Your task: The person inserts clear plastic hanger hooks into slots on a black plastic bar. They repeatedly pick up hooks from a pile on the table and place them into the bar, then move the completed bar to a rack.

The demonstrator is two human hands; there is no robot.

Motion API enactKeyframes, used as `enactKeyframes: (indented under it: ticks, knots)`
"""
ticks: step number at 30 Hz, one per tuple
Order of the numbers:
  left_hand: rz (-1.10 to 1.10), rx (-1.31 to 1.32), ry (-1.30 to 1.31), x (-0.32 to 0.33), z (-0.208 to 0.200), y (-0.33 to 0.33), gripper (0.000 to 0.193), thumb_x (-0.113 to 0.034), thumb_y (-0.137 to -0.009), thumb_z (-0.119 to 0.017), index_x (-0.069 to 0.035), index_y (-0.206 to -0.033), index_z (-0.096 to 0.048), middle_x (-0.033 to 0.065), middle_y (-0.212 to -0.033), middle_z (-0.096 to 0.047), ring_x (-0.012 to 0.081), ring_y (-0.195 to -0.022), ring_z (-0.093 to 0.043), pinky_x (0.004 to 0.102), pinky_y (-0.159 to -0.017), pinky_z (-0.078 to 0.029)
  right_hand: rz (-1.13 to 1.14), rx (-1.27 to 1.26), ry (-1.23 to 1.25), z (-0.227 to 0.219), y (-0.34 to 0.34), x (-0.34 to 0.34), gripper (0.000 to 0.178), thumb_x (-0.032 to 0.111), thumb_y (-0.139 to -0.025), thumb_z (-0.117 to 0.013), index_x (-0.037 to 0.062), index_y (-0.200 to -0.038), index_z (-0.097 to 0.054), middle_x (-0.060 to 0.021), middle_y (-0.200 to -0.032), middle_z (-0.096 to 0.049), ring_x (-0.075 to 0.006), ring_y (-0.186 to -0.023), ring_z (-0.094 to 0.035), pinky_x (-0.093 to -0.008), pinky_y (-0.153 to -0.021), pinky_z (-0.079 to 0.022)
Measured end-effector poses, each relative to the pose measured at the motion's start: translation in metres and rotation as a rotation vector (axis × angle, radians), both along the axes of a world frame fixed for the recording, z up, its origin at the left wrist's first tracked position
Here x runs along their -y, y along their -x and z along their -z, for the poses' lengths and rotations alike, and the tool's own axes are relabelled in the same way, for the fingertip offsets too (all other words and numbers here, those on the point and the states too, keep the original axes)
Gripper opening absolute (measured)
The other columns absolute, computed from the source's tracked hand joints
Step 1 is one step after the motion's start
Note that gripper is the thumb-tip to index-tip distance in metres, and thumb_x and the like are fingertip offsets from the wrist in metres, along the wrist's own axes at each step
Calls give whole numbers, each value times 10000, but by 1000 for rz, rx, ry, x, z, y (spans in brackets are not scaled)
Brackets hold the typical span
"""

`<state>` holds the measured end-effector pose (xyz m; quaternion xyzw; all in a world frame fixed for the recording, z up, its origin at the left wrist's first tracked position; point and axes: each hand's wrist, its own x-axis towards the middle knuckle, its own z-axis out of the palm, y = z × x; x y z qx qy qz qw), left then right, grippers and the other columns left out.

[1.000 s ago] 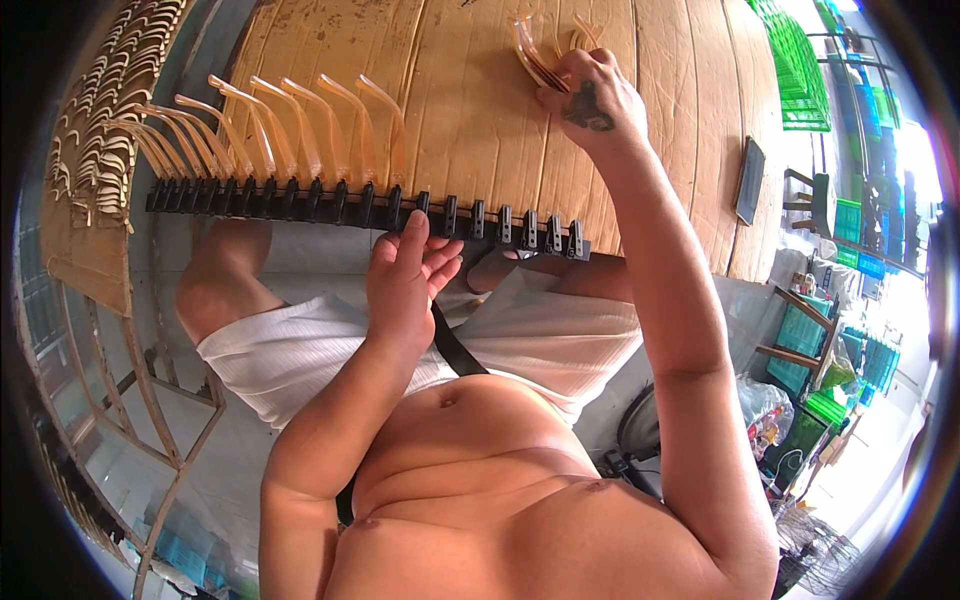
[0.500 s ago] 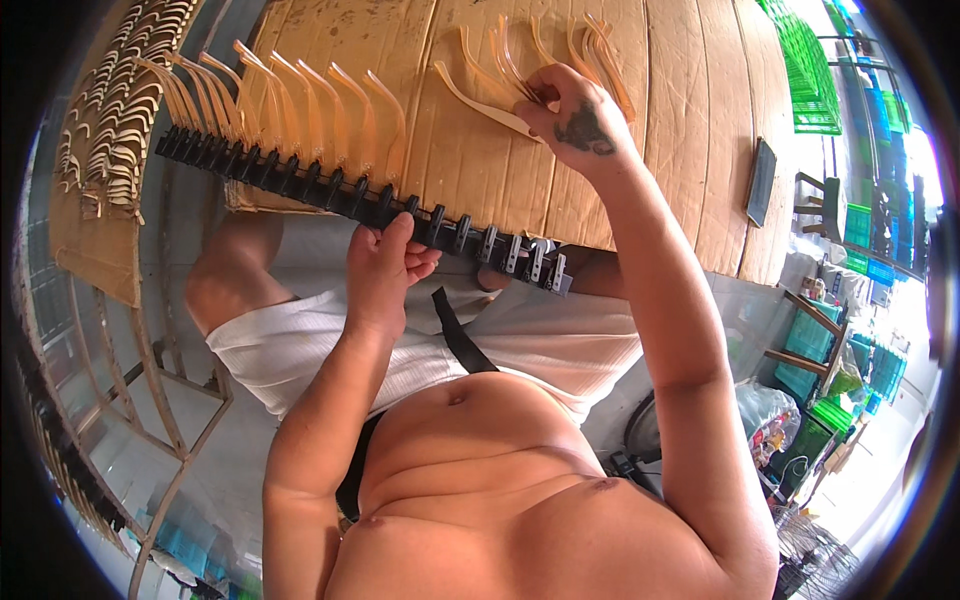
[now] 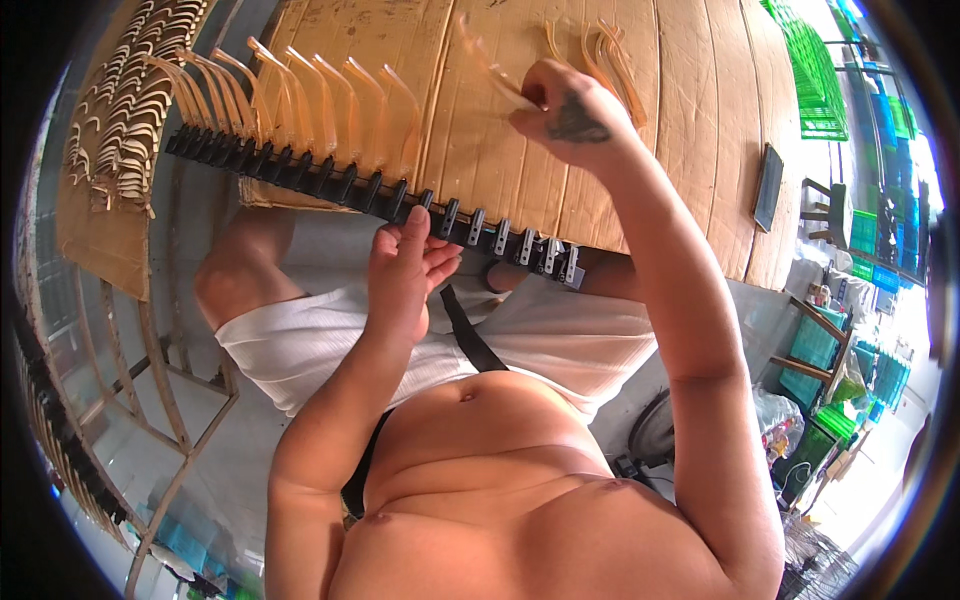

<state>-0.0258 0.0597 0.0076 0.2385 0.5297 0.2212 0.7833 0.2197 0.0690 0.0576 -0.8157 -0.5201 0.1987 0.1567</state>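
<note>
A black clip rack (image 3: 330, 186) runs slantwise along the near edge of the cardboard-covered table. Several translucent amber eyeglass temples (image 3: 322, 105) stand in its left and middle clips, curved ends up; the clips toward its right end hold none. My left hand (image 3: 405, 265) grips the rack near the middle, thumb pressing on a clip, fingers underneath. Above the table, my right hand (image 3: 572, 112) pinches an amber eyeglass temple (image 3: 488, 66), blurred by motion; whether it is one or more I cannot tell. Beyond that hand lies a small group of loose temples (image 3: 612, 62).
Rows of curved tan pieces (image 3: 120, 110) fill a board on a metal frame at the left. A dark flat bar (image 3: 768, 188) lies near the table's right edge. Green crates (image 3: 808, 75) and a small dark stool (image 3: 828, 212) stand farther right.
My right hand has lifted its temple off the cardboard, drawing it slightly nearer. My left hand has shifted right to another clip on the rack, still gripping it.
</note>
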Motion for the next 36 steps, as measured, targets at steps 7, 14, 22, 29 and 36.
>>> enactKeyframes:
  ticks: [7,14,22,29,36]
  knots:
    - [67,51,-10,0,11,6,387,-431,-880,-636,-99,-985,-466,61,-866,-585,192,-814,-633,361,-738,-530,250,-1010,-302,19,-7,29,302,96,-819,-668,65,-1099,-560,-25,-982,-604,-84,-820,-559,-232,-684,-455]
    - [80,61,-10,-4,0,4,413,-425,-895,-612,-62,-995,-441,74,-913,-589,185,-839,-632,331,-748,-527,278,-841,-527,33,27,33,204,53,-853,-630,34,-1034,-539,-50,-898,-610,-88,-775,-557,-240,-667,-470]
    - [41,-6,-8,0,5,-3,392,-407,-908,-601,-46,-985,-467,70,-899,-605,172,-779,-634,318,-717,-531,192,-833,-292,37,13,28,227,176,-843,-699,41,-972,-571,-21,-776,-615,-86,-634,-529,-240,-548,-434]
    - [51,31,-29,1,3,-4,446,-425,-874,-646,-34,-967,-452,103,-857,-612,182,-755,-653,295,-654,-544,244,-347,-421,44,11,24,169,161,-842,-688,8,-866,-621,-32,-704,-609,-112,-636,-579,-248,-573,-466]
    - [16,77,-34,3,11,-9,443,-468,-870,-632,-50,-947,-510,45,-799,-595,142,-717,-636,263,-617,-524,214,-450,-302,59,-9,25,150,158,-853,-682,27,-906,-630,-29,-757,-614,-117,-716,-573,-269,-636,-472]
